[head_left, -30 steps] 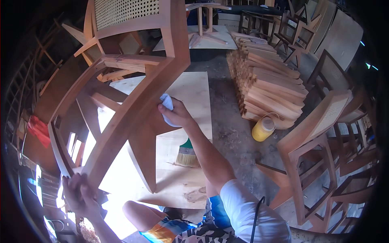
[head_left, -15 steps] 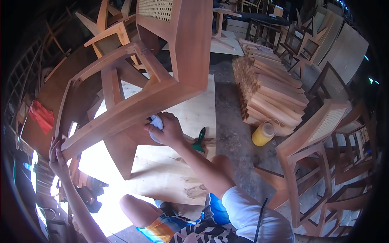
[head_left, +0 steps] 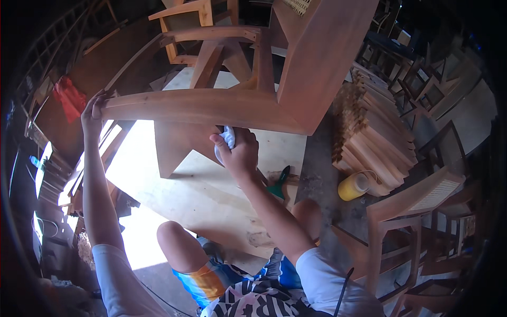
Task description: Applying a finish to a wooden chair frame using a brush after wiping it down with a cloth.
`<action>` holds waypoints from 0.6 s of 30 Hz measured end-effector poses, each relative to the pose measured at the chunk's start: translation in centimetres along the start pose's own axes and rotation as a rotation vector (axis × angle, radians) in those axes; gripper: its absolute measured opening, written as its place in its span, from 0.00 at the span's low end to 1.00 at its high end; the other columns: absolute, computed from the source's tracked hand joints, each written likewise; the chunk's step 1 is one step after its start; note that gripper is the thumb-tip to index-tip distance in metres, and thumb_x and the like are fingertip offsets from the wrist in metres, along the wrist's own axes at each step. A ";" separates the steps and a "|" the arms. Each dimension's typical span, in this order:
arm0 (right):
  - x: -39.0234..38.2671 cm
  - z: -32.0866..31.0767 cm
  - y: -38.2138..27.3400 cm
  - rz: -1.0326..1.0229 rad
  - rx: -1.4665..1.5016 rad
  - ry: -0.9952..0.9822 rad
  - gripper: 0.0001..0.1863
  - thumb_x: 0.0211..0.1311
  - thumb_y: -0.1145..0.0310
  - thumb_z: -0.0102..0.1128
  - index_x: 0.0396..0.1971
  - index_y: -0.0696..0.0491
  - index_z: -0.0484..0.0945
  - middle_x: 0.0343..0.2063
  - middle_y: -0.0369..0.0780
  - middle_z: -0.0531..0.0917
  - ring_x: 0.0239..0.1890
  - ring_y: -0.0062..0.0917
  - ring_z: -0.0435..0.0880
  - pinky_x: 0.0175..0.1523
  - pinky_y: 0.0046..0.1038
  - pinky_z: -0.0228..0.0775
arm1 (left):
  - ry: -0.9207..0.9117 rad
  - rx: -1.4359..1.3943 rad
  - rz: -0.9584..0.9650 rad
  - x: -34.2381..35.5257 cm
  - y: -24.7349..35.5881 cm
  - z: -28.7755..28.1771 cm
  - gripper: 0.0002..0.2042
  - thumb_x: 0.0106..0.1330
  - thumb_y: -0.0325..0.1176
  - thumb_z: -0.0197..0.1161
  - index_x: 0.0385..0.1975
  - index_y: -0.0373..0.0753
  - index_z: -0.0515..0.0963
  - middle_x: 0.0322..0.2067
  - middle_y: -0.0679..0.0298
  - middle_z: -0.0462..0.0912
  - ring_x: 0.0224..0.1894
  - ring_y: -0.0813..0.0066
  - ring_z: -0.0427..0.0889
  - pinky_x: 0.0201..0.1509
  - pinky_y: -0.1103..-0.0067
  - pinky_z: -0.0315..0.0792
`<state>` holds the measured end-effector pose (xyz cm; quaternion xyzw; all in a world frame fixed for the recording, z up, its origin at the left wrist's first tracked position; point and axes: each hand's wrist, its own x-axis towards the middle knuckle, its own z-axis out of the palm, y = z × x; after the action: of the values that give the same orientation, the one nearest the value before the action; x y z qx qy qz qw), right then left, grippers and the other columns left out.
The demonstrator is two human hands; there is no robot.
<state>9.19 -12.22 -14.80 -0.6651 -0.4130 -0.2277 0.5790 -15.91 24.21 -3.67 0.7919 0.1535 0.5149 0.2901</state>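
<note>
A wooden chair frame [head_left: 211, 105] stands tilted in front of me, with woven cane in part of its back. My left hand [head_left: 93, 110] is wrapped round the front end of its long seat rail. Bunched in my right hand [head_left: 242, 154] is a white cloth [head_left: 228, 136], its fingers closed round it. That hand is just below the rail, beside the chair's broad leg [head_left: 177, 145]; I cannot tell whether the cloth presses on the wood. A green-handled paintbrush [head_left: 280, 182] lies near my right forearm.
Pale plywood [head_left: 222, 190] lies under the chair. To the right are a stack of shaped wood pieces [head_left: 377, 127], a yellow container [head_left: 353, 186] with a wire handle and another cane-backed chair [head_left: 406, 206]. A red cloth [head_left: 69, 99] hangs at left; more frames stand behind.
The whole view has shifted, so the chair sits higher and further right in it, its rail more level. Both hands keep their holds on the rail and the cloth.
</note>
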 end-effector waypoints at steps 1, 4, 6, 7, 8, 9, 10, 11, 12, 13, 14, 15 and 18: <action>-0.1 0.6 -0.6 -0.002 0.009 -0.008 0.28 0.60 0.43 0.66 0.47 0.52 0.81 0.34 0.46 0.84 0.35 0.47 0.83 0.43 0.44 0.75 | 0.007 0.008 -0.005 0.7 -0.6 -0.6 0.16 0.78 0.32 0.46 0.50 0.31 0.81 0.53 0.59 0.84 0.57 0.65 0.81 0.66 0.75 0.69; -1.1 1.5 -1.8 0.022 -0.089 -0.041 0.29 0.60 0.43 0.66 0.49 0.53 0.79 0.38 0.48 0.84 0.37 0.48 0.83 0.44 0.44 0.75 | -0.006 0.160 0.093 1.7 -1.3 -0.7 0.17 0.79 0.33 0.45 0.51 0.31 0.82 0.52 0.59 0.85 0.56 0.70 0.81 0.65 0.75 0.70; -1.8 2.7 -2.5 0.035 -0.168 -0.069 0.30 0.61 0.43 0.65 0.51 0.54 0.79 0.40 0.49 0.83 0.37 0.49 0.82 0.43 0.45 0.75 | 0.037 0.170 -0.030 2.2 -2.4 -1.0 0.17 0.79 0.33 0.46 0.51 0.32 0.82 0.51 0.60 0.86 0.55 0.71 0.82 0.64 0.76 0.70; -2.2 3.3 -3.0 0.009 -0.126 -0.021 0.29 0.61 0.45 0.66 0.49 0.55 0.78 0.40 0.49 0.83 0.38 0.50 0.82 0.43 0.46 0.74 | 0.073 0.180 -0.150 2.5 -2.9 -1.2 0.16 0.78 0.33 0.47 0.51 0.33 0.82 0.49 0.61 0.86 0.53 0.71 0.83 0.63 0.77 0.71; -2.7 3.8 -3.3 0.004 -0.112 -0.036 0.29 0.61 0.45 0.66 0.49 0.55 0.78 0.40 0.49 0.83 0.38 0.50 0.82 0.43 0.46 0.74 | 0.149 0.135 -0.227 2.8 -3.7 -1.7 0.16 0.77 0.36 0.50 0.52 0.35 0.83 0.47 0.60 0.87 0.50 0.71 0.84 0.60 0.77 0.72; -3.1 4.1 -3.1 -0.020 -0.116 -0.027 0.28 0.60 0.46 0.67 0.46 0.56 0.78 0.39 0.49 0.82 0.38 0.50 0.81 0.43 0.46 0.73 | 0.223 0.218 -0.267 2.5 -3.1 -0.6 0.17 0.77 0.39 0.51 0.52 0.36 0.83 0.47 0.58 0.87 0.50 0.70 0.84 0.61 0.77 0.72; -3.6 4.3 -3.0 -0.044 -0.117 -0.019 0.27 0.60 0.47 0.68 0.44 0.57 0.78 0.37 0.49 0.81 0.37 0.49 0.80 0.42 0.46 0.72 | 0.297 0.303 -0.308 2.3 -2.5 0.2 0.17 0.77 0.41 0.53 0.52 0.37 0.83 0.47 0.57 0.87 0.51 0.69 0.84 0.61 0.77 0.72; -4.5 5.2 -3.9 -0.049 -0.077 -0.037 0.27 0.60 0.47 0.68 0.44 0.57 0.78 0.37 0.49 0.81 0.37 0.49 0.80 0.42 0.46 0.72 | 0.320 0.292 -0.254 2.0 -4.5 -2.3 0.19 0.75 0.43 0.55 0.57 0.39 0.80 0.52 0.53 0.84 0.55 0.69 0.82 0.62 0.76 0.71; -5.3 5.2 -3.8 -0.024 -0.094 -0.061 0.25 0.60 0.49 0.69 0.42 0.57 0.77 0.34 0.48 0.80 0.36 0.48 0.79 0.41 0.46 0.70 | 0.502 0.429 -0.161 0.5 -4.1 -1.4 0.20 0.75 0.42 0.56 0.61 0.39 0.76 0.56 0.52 0.81 0.57 0.68 0.80 0.62 0.75 0.70; -5.8 4.8 -3.0 -0.005 -0.129 -0.081 0.24 0.60 0.50 0.70 0.40 0.57 0.77 0.32 0.48 0.79 0.35 0.48 0.78 0.40 0.46 0.69 | 0.679 0.548 -0.068 -1.4 -2.8 1.7 0.23 0.74 0.42 0.58 0.65 0.39 0.73 0.61 0.51 0.77 0.60 0.67 0.78 0.63 0.74 0.70; -6.3 4.6 -1.9 -0.056 -0.149 -0.091 0.22 0.61 0.51 0.69 0.36 0.57 0.76 0.29 0.47 0.77 0.33 0.46 0.75 0.39 0.45 0.66 | 0.741 0.294 -0.096 -3.5 -1.1 4.1 0.27 0.72 0.40 0.60 0.68 0.39 0.66 0.63 0.51 0.72 0.61 0.63 0.76 0.62 0.71 0.70; -6.6 3.9 -0.9 -0.051 -0.177 -0.106 0.22 0.61 0.52 0.69 0.35 0.57 0.75 0.29 0.47 0.77 0.33 0.46 0.75 0.39 0.45 0.66 | 0.797 0.159 -0.220 -6.1 1.9 7.4 0.26 0.72 0.40 0.60 0.66 0.37 0.66 0.60 0.51 0.74 0.60 0.62 0.76 0.62 0.70 0.70; -9.6 3.7 1.2 -0.032 -0.187 -0.139 0.21 0.63 0.53 0.67 0.34 0.58 0.73 0.30 0.47 0.76 0.35 0.47 0.75 0.41 0.45 0.66 | 0.872 -0.030 -0.461 -13.7 5.3 13.3 0.17 0.72 0.39 0.60 0.49 0.33 0.68 0.43 0.57 0.74 0.48 0.69 0.74 0.51 0.72 0.71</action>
<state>4.15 -11.44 -23.84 -0.7238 -0.4396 -0.2279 0.4806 -9.94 8.55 -14.38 0.4437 0.4245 0.7229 0.3168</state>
